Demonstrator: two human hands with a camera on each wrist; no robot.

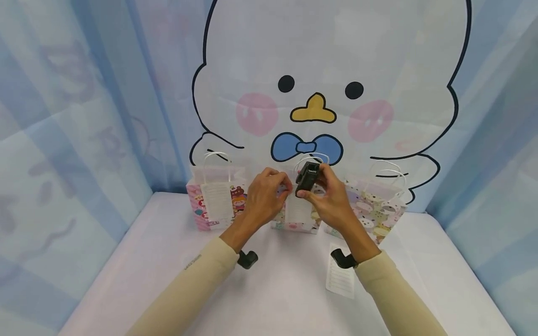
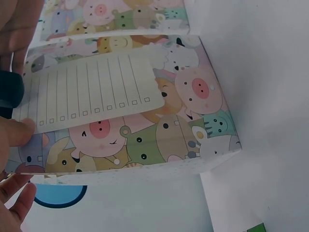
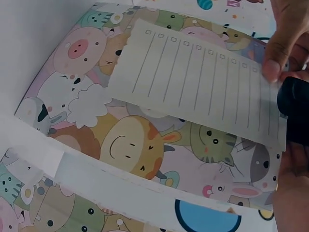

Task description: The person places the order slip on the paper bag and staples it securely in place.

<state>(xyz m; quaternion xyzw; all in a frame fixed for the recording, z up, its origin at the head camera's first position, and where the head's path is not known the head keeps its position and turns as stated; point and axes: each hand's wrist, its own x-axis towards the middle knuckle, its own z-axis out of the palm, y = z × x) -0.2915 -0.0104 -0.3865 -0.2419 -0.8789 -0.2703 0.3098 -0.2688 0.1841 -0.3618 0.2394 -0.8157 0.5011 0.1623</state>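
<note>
While the lined paper (image 3: 183, 89) is resting against the middle bag (image 2: 200, 89), your left hand (image 1: 265, 198) is pinching it near the top and your right hand (image 1: 333, 198) is gripping a small black tool (image 1: 308, 177) close by; you should be keeping the paper straight and still.

Head view: mine sits highest and farthest off, looking forward and down over both sleeves (image 1: 201, 280) to the tabletop (image 1: 277, 289) and the cartoon backdrop (image 1: 319, 42). Left-wrist view: close in, facing the middle bag (image 2: 203, 92), fingers (image 2: 19, 134) at the left edge. Right-wrist view: equally near, same bag front, fingers at the right edge. I note both wrist views share the lined card (image 2: 91, 92) and, low in frame, the blue bow (image 3: 206, 216).
</note>
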